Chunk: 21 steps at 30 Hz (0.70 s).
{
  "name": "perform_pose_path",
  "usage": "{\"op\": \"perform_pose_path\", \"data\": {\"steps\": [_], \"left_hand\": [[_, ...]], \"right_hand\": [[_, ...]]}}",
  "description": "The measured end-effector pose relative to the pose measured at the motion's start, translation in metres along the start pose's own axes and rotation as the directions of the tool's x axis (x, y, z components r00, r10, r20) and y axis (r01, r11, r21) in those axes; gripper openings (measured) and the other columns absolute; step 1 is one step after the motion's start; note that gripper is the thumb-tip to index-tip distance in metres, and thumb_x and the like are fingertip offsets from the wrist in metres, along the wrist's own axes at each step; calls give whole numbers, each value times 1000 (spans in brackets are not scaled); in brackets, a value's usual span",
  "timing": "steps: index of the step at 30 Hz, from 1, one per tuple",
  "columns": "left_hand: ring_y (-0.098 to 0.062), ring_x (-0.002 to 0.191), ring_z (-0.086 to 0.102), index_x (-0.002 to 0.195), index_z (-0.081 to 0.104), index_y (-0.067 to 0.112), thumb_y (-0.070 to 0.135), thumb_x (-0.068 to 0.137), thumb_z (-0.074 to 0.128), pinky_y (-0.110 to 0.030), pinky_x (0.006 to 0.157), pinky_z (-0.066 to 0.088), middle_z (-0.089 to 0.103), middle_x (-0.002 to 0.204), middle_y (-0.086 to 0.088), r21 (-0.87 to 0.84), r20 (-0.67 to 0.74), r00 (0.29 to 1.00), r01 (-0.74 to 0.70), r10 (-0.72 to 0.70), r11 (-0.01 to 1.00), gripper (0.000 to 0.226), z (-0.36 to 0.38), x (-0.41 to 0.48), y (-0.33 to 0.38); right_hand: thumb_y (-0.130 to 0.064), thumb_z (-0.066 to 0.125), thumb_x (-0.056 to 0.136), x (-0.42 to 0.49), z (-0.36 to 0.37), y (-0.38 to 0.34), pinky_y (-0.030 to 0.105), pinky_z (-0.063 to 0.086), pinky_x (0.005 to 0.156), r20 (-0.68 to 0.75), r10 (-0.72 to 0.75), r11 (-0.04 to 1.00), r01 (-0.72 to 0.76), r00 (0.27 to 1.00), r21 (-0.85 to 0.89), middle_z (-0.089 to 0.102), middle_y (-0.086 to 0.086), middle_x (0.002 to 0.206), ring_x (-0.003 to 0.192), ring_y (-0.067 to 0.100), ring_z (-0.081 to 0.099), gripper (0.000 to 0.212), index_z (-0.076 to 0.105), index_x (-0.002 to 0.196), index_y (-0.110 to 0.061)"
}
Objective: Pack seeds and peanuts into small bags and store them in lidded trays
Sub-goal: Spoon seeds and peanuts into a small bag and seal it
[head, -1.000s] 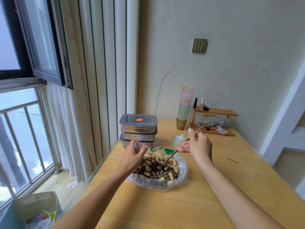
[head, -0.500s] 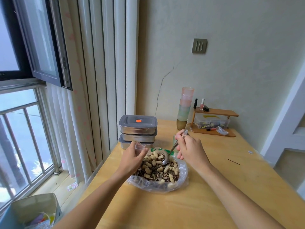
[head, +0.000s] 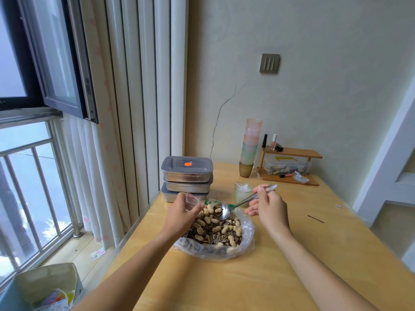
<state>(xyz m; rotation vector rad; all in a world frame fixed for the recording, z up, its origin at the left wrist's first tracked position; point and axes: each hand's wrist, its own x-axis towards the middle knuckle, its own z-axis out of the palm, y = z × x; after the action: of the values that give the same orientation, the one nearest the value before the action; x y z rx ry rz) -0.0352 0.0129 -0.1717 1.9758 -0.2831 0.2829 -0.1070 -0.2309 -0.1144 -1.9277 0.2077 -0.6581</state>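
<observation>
– Over the pile (head: 215,230): right hand (head: 268,206) is pinching the spoon (head: 224,212), bowl dipping at the far edge.
– Left hand (head: 182,212)?
– Gripping a small bag (head: 192,199), holding it just beside the spoon bowl.
– What is worrying you?
– Its mouth is looking narrow and floppy; peanuts (head: 224,230) could be rolling off a tilting spoon onto the table (head: 224,283). Trays (head: 187,176) are sitting stacked, lidded, just beyond the left hand.

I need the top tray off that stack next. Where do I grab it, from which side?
Probably take the top tray by its metal walls just under the lid rim, from the right: it sits level, the curtain crowds its left end, and the lid alone might lift off.
</observation>
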Motion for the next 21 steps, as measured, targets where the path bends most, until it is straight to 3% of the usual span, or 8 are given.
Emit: {"op": "perform_pose_path", "data": {"steps": [2,4,6,9,11,16,21], "left_hand": [[1,98,64,114,57,18,49,86,75,-28,84,58,67,103,15,6,3,1000,-10,10,1000,45,-1,0,1],[1,98,63,115,56,18,49,87,75,-27,84,57,65,103,16,14,4,1000,-8,8,1000,45,-3,0,0],[-1,99,63,115,57,18,50,87,75,-28,85,57,65,103,15,18,-1,1000,-6,6,1000,46,-3,1,-1],[-3,100,64,117,56,19,49,87,75,-30,86,58,65,105,14,20,5,1000,-12,11,1000,47,-4,2,-3],[-3,99,65,117,56,19,49,87,75,-32,86,58,66,105,13,23,11,1000,-7,6,1000,47,-4,3,-3],[-1,97,64,117,55,19,47,88,75,-26,82,57,66,103,13,13,17,1000,-3,3,1000,46,-4,0,0],[-6,95,68,122,49,16,46,85,79,-32,81,61,70,104,7,-30,34,999,30,-29,999,56,-5,-1,-1]], "right_hand": [[-24,44,111,-8,3,1,17,53,54,40,-234,968,236,971,-84,68,4,65,52,9,69,33,69,94,-11],[-20,45,110,-11,7,3,15,52,54,159,-415,890,436,896,-133,65,-1,66,55,6,68,27,67,96,-12],[-22,45,110,-15,12,4,22,55,55,278,-510,816,560,814,-142,62,-5,72,59,6,67,21,63,101,-14],[-36,42,109,-20,22,0,30,55,58,329,-576,756,640,749,-134,58,-5,79,59,7,64,25,60,104,-20],[-38,40,109,-22,26,-3,30,55,62,328,-579,755,643,747,-130,58,-4,76,59,8,63,28,61,104,-20],[-19,42,112,-17,23,-4,29,57,55,280,-435,860,487,856,-153,64,0,57,53,9,67,28,64,97,-11],[-19,34,113,-13,19,-4,20,54,47,104,-193,971,205,976,-122,69,9,61,47,12,68,37,64,93,-9]]}}
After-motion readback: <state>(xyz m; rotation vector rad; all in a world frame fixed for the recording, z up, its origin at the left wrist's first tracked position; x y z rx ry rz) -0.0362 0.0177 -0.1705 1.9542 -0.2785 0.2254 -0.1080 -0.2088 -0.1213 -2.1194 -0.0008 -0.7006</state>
